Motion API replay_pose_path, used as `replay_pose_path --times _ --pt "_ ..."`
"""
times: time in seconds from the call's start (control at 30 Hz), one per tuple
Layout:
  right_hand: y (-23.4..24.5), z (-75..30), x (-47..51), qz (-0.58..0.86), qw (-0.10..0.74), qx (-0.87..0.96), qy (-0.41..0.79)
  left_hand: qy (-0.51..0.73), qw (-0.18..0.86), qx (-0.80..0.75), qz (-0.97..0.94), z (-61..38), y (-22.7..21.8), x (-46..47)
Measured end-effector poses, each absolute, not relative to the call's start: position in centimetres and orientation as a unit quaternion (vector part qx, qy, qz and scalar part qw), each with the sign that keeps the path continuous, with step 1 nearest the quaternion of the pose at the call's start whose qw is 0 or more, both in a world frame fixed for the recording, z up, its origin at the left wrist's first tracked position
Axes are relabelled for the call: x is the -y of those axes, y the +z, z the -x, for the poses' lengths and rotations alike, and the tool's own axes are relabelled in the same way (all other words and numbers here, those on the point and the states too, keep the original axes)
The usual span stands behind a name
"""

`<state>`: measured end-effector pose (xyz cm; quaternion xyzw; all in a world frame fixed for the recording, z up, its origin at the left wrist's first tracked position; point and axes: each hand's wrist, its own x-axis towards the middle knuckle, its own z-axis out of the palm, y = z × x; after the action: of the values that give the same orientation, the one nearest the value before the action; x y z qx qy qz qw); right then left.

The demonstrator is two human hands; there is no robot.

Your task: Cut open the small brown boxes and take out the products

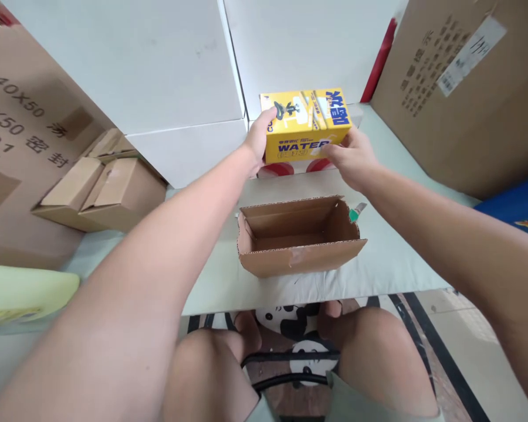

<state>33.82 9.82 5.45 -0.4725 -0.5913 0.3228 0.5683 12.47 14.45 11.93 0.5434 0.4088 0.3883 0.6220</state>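
A yellow box point(305, 129) with blue "WATER" lettering is held between my two hands, beyond the open carton. My left hand point(260, 138) grips its left end, with the thumb on the top edge. Round its right front corner my right hand point(352, 153) is closed, thumb on the front face. Nearer to me, an open brown cardboard carton point(299, 258) stands on the pale cloth surface point(211, 287). Its inside shows bare cardboard. A bit of green and clear tape point(356, 212) sticks to its right end.
White panels point(180, 70) rise behind the surface. Folded brown boxes point(114, 187) and a large printed carton point(22, 117) stand at left. Another large carton point(466, 88) is at right, near a blue object point(519, 205). A pale green item point(26, 287) lies at lower left.
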Motion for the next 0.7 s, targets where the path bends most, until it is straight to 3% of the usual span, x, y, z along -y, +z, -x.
replay_pose_path --times 0.13,0.37,0.7 --pt "3.7 -33.4 -11.7 0.463 0.568 0.568 0.374 0.335 0.611 -0.506 -0.508 -11.8 10.2 -16.4" --pt "2.8 -32.7 -9.2 0.473 0.524 0.589 0.394 0.371 0.62 -0.451 -0.524 -9.5 4.9 -17.3" --pt "7.8 -32.9 -4.7 0.421 0.574 0.48 0.513 0.348 0.621 -0.394 -0.581 -9.8 13.0 -12.3"
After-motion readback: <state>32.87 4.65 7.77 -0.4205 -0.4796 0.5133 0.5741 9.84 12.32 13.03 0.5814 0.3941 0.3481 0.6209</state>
